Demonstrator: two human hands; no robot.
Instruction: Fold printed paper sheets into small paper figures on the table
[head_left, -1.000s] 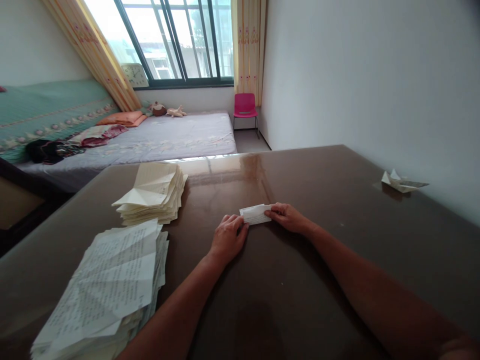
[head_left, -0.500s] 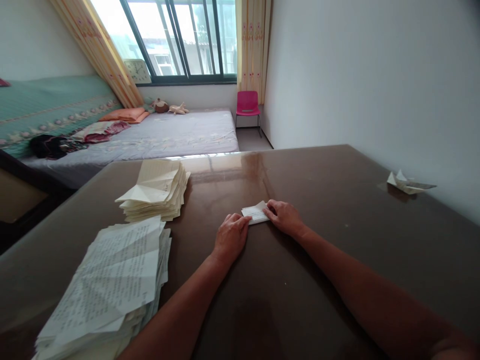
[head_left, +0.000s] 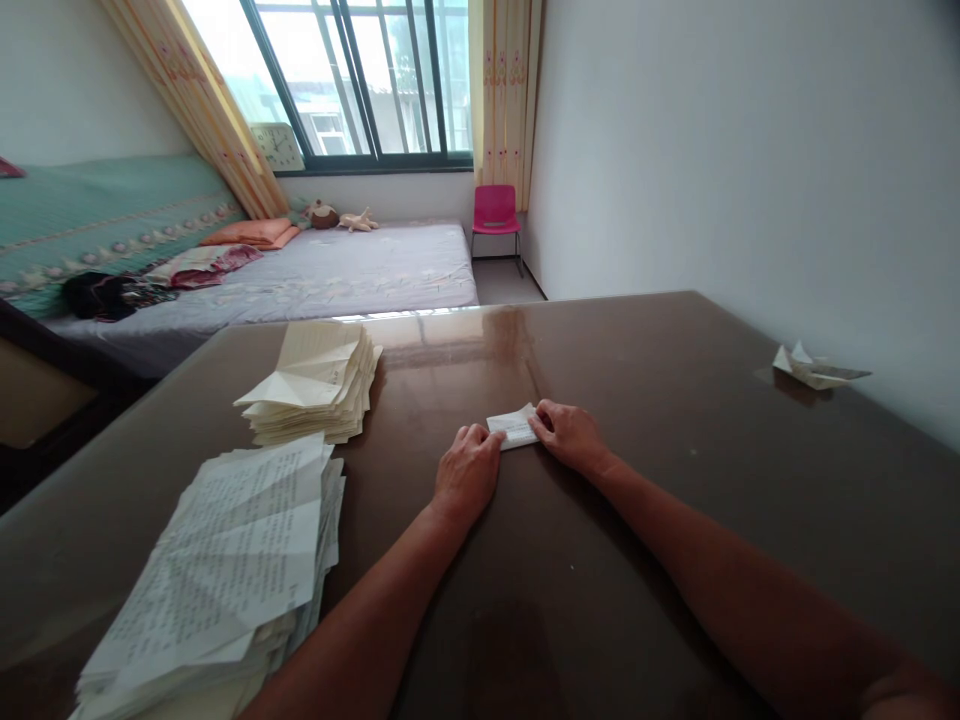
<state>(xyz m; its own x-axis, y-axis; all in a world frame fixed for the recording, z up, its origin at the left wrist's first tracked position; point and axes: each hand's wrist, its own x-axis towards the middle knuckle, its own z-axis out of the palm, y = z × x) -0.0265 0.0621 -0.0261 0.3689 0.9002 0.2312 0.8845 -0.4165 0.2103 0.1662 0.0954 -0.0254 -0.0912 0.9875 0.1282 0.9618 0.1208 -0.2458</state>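
At the middle of the brown counter (head_left: 637, 560), the small folded paper (head_left: 514, 428) lies flat between my two hands. My left grip (head_left: 466, 470) is curled, fingertips pressing down on the paper's left end, and my right grip (head_left: 570, 435) is closed in on its right end, thumb and fingers nipping the edge. Off to my left sit a pile of folded sheets (head_left: 315, 385) and, nearer me, a stack of printed pages (head_left: 225, 560), both well apart from the paper; far right, near the wall, a folded paper shape (head_left: 814, 368) rests alone.
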